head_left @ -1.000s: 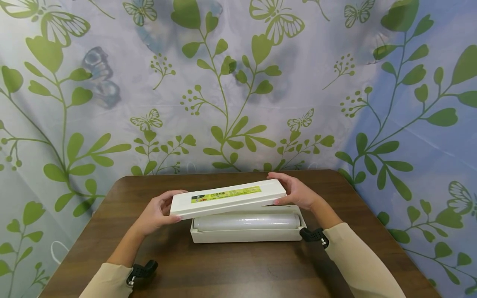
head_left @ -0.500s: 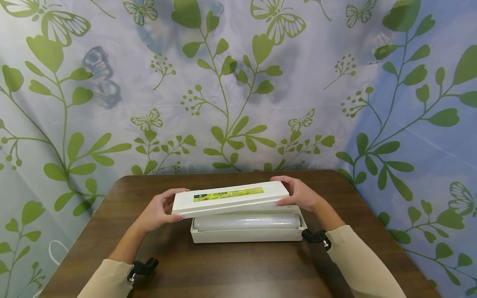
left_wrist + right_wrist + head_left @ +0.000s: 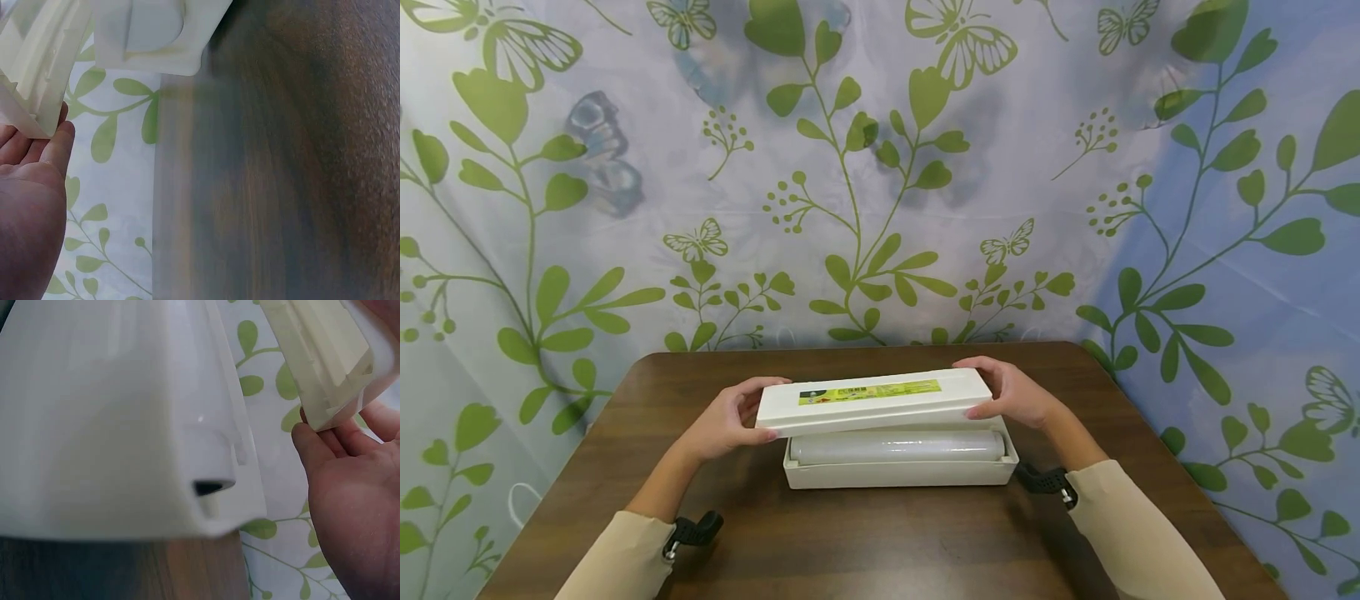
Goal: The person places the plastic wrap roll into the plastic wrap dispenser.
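Note:
A long white lid (image 3: 872,404) with a yellow-green label is held above a white box (image 3: 901,476), its left end a little lower than its right. My left hand (image 3: 718,423) grips the lid's left end, thumb in front and fingers behind. The right hand (image 3: 1017,395) holds the other end the same way. Inside the box lies a roll of clear film (image 3: 898,446). In the left wrist view the fingers support the lid's end (image 3: 44,75); the right wrist view shows the lid's underside (image 3: 319,356) over the right hand (image 3: 359,481).
The box stands on a brown wooden table (image 3: 865,542), near its middle. Behind the table hangs a curtain (image 3: 880,208) with green leaves and butterflies. Black straps with small mounts sit at both wrists.
Both hands have moved the lid slightly to the right, and it tilts less than before. The box and roll have stayed in place.

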Tool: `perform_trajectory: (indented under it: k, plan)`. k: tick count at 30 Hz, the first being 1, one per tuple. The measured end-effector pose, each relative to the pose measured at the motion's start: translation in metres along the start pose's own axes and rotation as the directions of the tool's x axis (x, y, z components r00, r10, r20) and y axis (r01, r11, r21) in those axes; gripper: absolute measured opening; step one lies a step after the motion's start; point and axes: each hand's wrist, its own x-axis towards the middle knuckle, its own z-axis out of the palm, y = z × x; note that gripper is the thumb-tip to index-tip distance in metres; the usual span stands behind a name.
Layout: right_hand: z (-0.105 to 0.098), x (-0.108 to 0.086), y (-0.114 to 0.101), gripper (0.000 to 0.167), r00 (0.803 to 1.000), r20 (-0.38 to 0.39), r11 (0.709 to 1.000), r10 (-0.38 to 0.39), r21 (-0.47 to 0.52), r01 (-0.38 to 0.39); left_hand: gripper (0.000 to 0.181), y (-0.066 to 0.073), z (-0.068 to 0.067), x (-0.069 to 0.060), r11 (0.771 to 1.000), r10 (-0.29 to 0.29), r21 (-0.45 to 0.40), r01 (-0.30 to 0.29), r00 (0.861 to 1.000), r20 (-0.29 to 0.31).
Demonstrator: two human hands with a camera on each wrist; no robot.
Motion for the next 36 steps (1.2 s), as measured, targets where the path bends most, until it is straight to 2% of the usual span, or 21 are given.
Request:
perform_trajectory:
  k: [7, 15, 21, 28, 36]
  plan:
    - [-0.003, -0.01, 0.001, 0.075, 1.0, -0.006, 1.0, -0.016, -0.007, 0.016, 0.067, 0.007, 0.008, 0.0, 0.999, -0.049, 0.017, 0.049, 0.999, 0.005]
    - [-0.006, -0.023, 0.003, 0.079, 1.0, -0.009, 1.0, -0.021, 0.023, 0.021, 0.072, 0.012, 0.019, -0.001, 0.999, -0.042, -0.009, 0.042, 0.999, -0.01]
    - [-0.009, -0.033, 0.005, 0.08, 1.0, -0.013, 1.0, -0.002, 0.013, 0.002, 0.071, 0.017, 0.03, -0.002, 0.997, -0.072, -0.023, 0.071, 0.997, -0.016]
    - [-0.011, -0.042, 0.009, 0.076, 1.0, -0.009, 0.999, -0.022, 0.025, 0.022, 0.071, 0.02, 0.041, -0.005, 0.994, -0.105, -0.013, 0.105, 0.994, -0.036]
    - [-0.011, -0.054, 0.015, 0.073, 0.999, -0.016, 0.997, -0.044, 0.061, 0.045, 0.072, 0.02, 0.054, -0.007, 0.993, -0.118, -0.035, 0.116, 0.991, -0.063]
